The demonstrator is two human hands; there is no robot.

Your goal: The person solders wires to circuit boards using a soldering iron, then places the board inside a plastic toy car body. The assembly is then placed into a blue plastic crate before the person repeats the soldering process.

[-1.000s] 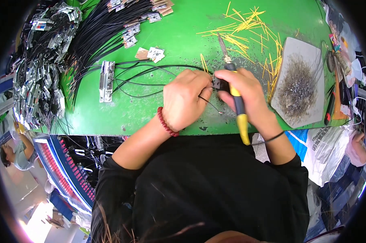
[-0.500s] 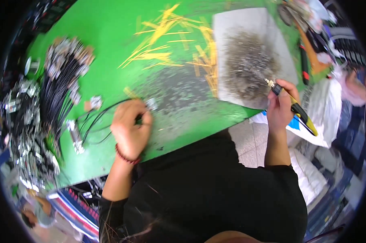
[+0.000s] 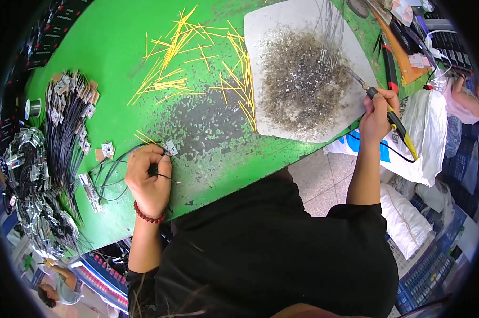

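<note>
My left hand (image 3: 149, 180), a beaded bracelet at its wrist, rests at the near part of the green table with its fingers pinched on a thin black cable (image 3: 168, 179). Just beyond those fingertips lies a small white circuit board (image 3: 171, 148). My right hand (image 3: 376, 117) grips a soldering iron (image 3: 394, 120) by its black and yellow handle. The iron's metal tip points far left, over a pale sheet (image 3: 260, 58) covered with dark residue and silvery specks. Thin grey streaks (image 3: 332, 40) stand by the tip; I cannot tell what they are.
Yellow sticks (image 3: 170, 58) lie scattered left of the sheet. Black cables with small boards (image 3: 72, 106) and a metallic heap (image 3: 30, 185) fill the left side. A solder spool (image 3: 34, 108) stands there. Red-and-black pliers (image 3: 390, 69) lie far right. Another person (image 3: 59, 289) is at lower left.
The view has shifted, moving the table leftward in the picture. My right hand has moved the iron's tip toward the sheet's right edge. Grey streaks have appeared there. My left hand keeps its pinch.
</note>
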